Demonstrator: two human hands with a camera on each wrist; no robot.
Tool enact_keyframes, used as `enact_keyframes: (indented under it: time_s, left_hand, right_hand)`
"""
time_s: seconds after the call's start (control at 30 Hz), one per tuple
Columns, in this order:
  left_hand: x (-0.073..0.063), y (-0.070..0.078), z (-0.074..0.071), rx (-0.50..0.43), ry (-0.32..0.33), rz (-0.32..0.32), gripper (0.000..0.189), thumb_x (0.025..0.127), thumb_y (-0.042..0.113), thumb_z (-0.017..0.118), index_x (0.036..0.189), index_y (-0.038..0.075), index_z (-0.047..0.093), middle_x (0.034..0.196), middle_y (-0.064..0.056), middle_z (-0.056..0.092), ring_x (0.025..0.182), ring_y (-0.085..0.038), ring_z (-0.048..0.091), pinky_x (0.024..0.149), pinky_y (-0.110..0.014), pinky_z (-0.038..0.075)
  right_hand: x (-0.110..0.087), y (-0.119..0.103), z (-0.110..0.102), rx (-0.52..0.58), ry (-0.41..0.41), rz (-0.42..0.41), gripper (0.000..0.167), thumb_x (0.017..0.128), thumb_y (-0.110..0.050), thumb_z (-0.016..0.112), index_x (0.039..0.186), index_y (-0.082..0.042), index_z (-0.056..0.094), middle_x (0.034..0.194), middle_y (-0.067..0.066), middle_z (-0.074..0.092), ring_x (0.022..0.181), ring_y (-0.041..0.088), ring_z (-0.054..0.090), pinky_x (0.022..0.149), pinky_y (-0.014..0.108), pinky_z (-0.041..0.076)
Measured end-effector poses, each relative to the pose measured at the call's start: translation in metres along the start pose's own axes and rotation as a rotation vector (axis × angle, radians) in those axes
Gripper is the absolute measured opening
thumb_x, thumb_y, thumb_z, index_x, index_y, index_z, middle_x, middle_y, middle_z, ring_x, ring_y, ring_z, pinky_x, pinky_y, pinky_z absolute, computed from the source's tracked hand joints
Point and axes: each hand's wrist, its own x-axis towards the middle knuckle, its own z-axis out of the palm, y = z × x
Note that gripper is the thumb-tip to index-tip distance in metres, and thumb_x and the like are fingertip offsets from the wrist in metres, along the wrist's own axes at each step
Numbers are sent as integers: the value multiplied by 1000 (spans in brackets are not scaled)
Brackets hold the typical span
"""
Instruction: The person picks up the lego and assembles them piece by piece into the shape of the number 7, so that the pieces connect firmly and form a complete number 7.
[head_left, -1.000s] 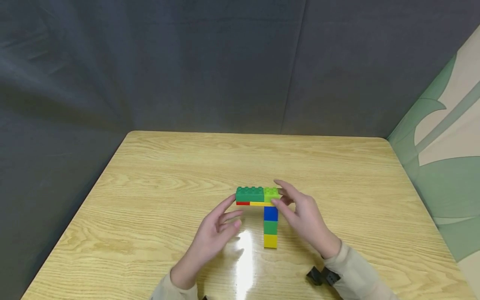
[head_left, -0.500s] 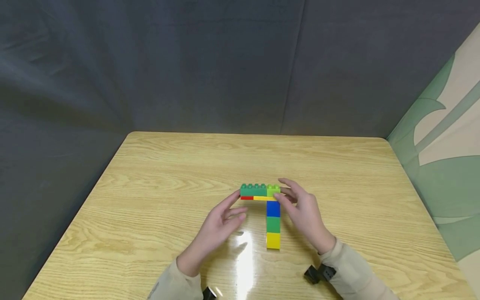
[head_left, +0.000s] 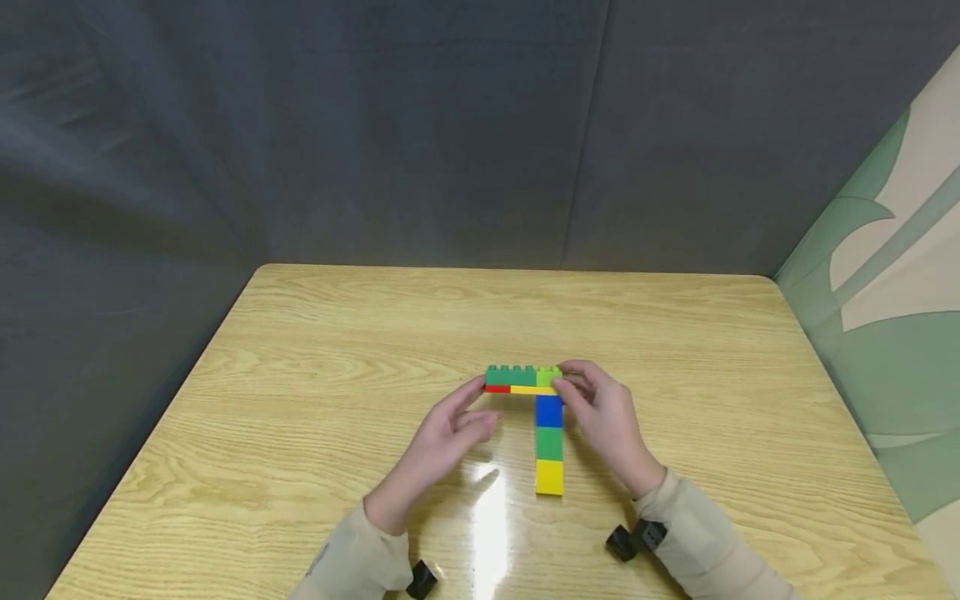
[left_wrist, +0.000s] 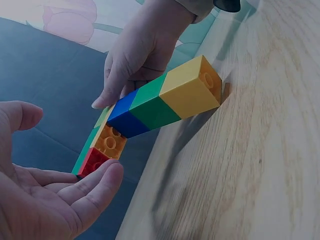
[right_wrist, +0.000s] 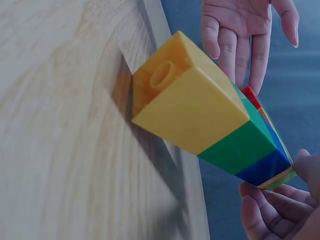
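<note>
A toy brick structure shaped like an upside-down L is between my two hands. Its column is made of yellow, green and blue bricks. The top arm has a red plate and a yellow-orange plate below a dark green brick and a lime brick. My right hand pinches the lime end between thumb and fingers. With fairly straight fingers, my left hand touches the arm's left end. Both wrist views show the hollow underside of the yellow brick, tilted up from the table.
The wooden table reaches well past both hands. Behind it hangs a dark cloth, with a green and cream patterned cloth at the right. Small black devices sit at the wrists.
The structure has tilted back, showing more of its front and less of its studded top. It has shifted slightly right, and both hands have moved with it.
</note>
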Motion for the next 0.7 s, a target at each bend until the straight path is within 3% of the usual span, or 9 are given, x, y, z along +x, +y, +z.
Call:
enact_keyframes:
  time_s: [0.2,0.4,0.7]
  left_hand:
    - [7,-4,-2,-13,0,-19,68,94,11,60,152,1,25,156,-20,25,124,-38,52,95,-42,51]
    - [12,-8,-3,-9,5,-49,66,96,15,60,152,2,27,156,-20,27,118,-41,55,94,-43,51]
    - [19,-14,-3,7,1,-95,64,97,18,59,152,4,28,154,-21,29,114,-40,58,94,-46,51]
  right_hand:
    - [3,3,0,-11,-37,64,44,102,-41,46,125,-6,61,105,8,69,86,17,66,71,25,58]
    - [5,7,1,-49,-96,116,54,103,-45,41,132,-3,56,109,12,68,88,20,64,72,29,57]
    - [6,12,2,-91,-146,133,59,104,-45,38,136,3,51,125,22,61,103,28,64,88,45,55]
